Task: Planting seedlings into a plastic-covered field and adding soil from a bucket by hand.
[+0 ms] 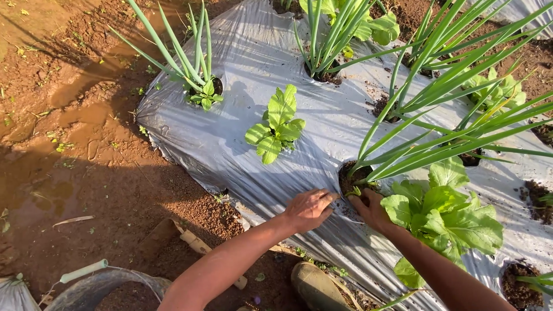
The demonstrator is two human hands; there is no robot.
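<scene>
Grip, left: left hand [309,209] lay knuckles up on the mulch sheet [230,144], fingers curled toward the rim of the hole [349,175]. Whether they pinched anything could not be told.
Grip, right: right hand [373,211] sat at the near edge of the same hole, fingertips down in the soil beside the onion [403,144] stalks. The fingers were partly hidden, so it could not be told whether they were clenched or loose.
Work item: a small green sprig [355,190] sat at the hole's near rim, between the two hands and just below the onion's base.
Location: the hole was cut in the silver sheet on the raised bed, with a broad-leaved green [449,216] just to its right, overlapping the right forearm.
Surroundings: a seedling [277,124] stood further up the sheet, well apart from the hands. Wet red soil [86,150] filled the furrow to the left, and a boot [315,285] rested at the foot of the bed.
Step in hand: judged to be hand work at the base of the onion, both hands closing on the hole's near rim.
Progress: judged incomplete; the sprig was in place and nothing was seen lifted clear.
Next move calls for: a firm pinch low on the sprig, close to the soil, kept apart from the onion stalks.
Risk: a careless pull could tear the sheet's edge or disturb the onion's roots.
</scene>
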